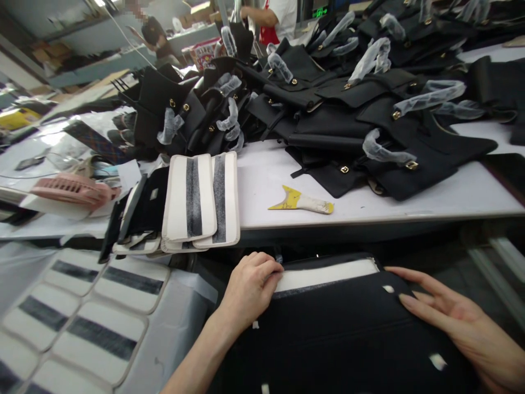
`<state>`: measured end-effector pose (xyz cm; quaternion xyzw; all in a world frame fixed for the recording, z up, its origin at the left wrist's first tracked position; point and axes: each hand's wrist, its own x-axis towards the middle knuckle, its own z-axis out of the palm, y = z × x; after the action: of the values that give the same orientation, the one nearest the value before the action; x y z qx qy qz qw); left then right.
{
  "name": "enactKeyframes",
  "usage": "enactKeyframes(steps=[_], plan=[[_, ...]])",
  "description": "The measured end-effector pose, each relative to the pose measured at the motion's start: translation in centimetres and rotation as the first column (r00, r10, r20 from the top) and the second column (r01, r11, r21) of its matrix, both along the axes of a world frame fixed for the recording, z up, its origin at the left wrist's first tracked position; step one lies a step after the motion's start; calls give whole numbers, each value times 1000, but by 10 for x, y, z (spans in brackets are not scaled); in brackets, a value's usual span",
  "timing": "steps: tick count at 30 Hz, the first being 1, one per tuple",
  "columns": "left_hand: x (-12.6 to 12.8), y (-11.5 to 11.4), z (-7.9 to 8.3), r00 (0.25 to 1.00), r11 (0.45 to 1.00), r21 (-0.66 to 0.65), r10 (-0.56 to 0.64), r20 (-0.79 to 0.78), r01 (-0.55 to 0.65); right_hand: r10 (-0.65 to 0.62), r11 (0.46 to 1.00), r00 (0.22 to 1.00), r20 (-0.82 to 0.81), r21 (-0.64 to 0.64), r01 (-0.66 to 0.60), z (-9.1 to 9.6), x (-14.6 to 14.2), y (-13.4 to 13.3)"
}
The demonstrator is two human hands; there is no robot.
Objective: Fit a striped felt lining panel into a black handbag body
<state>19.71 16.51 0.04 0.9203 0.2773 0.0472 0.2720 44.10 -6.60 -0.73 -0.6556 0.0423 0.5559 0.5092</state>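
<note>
In front of me, below the table edge, lies a black bag panel (336, 334) with small white patches on it. A white panel with a dark stripe (328, 273) shows along its top opening, mostly hidden by the black material. My left hand (252, 284) pinches the left end of that white panel at the black edge. At the upper right corner, my right hand (447, 312) holds the black bag panel's side between thumb and fingers. On the table beyond lies a yellow notched scraper (301, 202), apart from both hands.
White striped panels (191, 197) are stacked at the table's front edge, beside black pieces (143, 208). More such panels (102, 334) lie at lower left. Black bags (328, 120) with plastic-wrapped handles pile up behind. A pink fan (74, 191) lies left. Two people stand further back.
</note>
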Motion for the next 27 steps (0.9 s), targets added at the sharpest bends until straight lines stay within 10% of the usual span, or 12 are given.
enactKeyframes(steps=[27], plan=[[14,-2,-1,986,982,127,-124,-113,138,1,994,999,-34,108,3,-4,0,-6]])
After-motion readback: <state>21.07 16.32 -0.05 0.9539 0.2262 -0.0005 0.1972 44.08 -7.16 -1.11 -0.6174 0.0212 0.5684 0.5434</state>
